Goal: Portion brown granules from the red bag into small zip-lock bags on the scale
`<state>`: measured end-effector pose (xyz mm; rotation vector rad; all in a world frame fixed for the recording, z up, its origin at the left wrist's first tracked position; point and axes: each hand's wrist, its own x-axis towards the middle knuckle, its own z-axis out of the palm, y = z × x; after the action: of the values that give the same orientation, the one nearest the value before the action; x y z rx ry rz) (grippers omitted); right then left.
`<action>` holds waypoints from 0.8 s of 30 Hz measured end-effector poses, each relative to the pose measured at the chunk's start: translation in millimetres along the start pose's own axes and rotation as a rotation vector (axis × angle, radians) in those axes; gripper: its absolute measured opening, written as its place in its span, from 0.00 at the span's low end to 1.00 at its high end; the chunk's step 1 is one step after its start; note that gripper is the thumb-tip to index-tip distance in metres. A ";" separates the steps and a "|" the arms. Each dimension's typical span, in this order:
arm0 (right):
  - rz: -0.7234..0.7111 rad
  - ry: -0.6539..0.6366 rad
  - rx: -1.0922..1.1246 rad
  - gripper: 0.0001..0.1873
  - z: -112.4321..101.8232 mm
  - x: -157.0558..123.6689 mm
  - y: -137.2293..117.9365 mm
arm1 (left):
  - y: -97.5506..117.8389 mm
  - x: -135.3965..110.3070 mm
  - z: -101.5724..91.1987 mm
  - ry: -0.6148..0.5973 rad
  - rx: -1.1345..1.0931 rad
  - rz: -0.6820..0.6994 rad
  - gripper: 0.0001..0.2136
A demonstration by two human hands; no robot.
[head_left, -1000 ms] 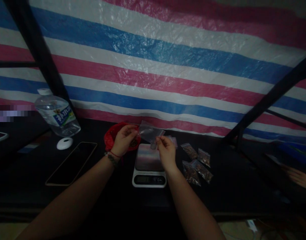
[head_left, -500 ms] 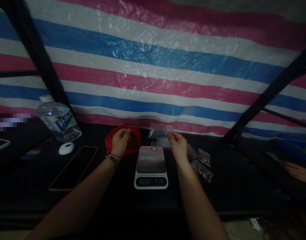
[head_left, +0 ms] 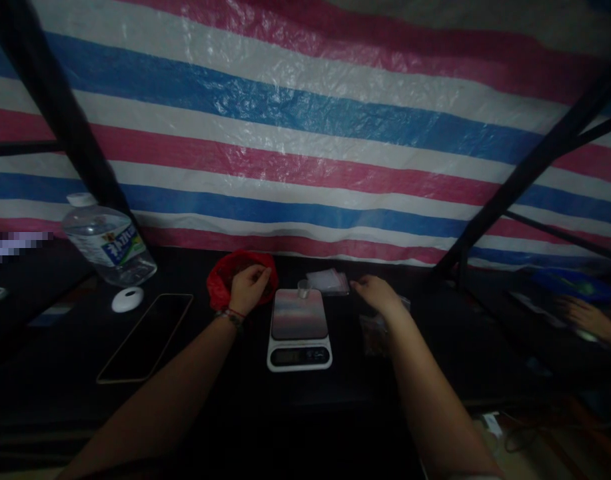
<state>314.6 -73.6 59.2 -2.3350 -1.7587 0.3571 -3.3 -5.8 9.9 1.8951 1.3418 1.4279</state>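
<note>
My left hand (head_left: pixel 248 287) rests in the mouth of a red plastic bag (head_left: pixel 220 277), its fingers curled in a pinch on something too small and dark to name. My right hand (head_left: pixel 378 295) lies low over the dark table, right of a white kitchen scale (head_left: pixel 299 327). Its fingers are loosely stretched toward a flat pile of empty clear bags (head_left: pixel 328 281), and nothing shows in them. A tiny clear cup (head_left: pixel 304 289) stands at the scale's far edge. Small filled bags (head_left: pixel 372 332) lie partly hidden beside my right forearm.
A large water bottle (head_left: pixel 108 243), a white round object (head_left: pixel 128 299) and a dark phone (head_left: pixel 145 337) lie on the left. A striped tarp hangs behind, with black frame bars on both sides. Another person's hand (head_left: pixel 588 317) shows at the far right.
My left hand let go of the clear bag and went into the red bag. My right hand carried the bag right, then dropped low beside the pile without it.
</note>
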 end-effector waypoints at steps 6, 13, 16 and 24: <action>0.053 -0.078 -0.294 0.21 20.6 -83.5 10.3 | 2.3 -3.4 1.2 -0.077 0.117 0.120 0.15; -0.101 0.025 -0.288 0.13 44.8 -107.3 0.7 | 10.5 -7.6 0.6 -0.114 0.160 0.173 0.14; -0.202 0.058 -0.040 0.12 26.0 -91.8 6.9 | 12.6 -8.9 1.3 -0.103 0.142 0.181 0.15; -0.240 0.026 1.107 0.15 -3.9 -59.0 -23.5 | 20.5 -13.9 1.0 -0.224 -0.160 0.141 0.15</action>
<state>278.7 -123.9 74.3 -1.3161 -1.2640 0.9422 6.5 -26.9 18.4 2.0062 0.9789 1.2986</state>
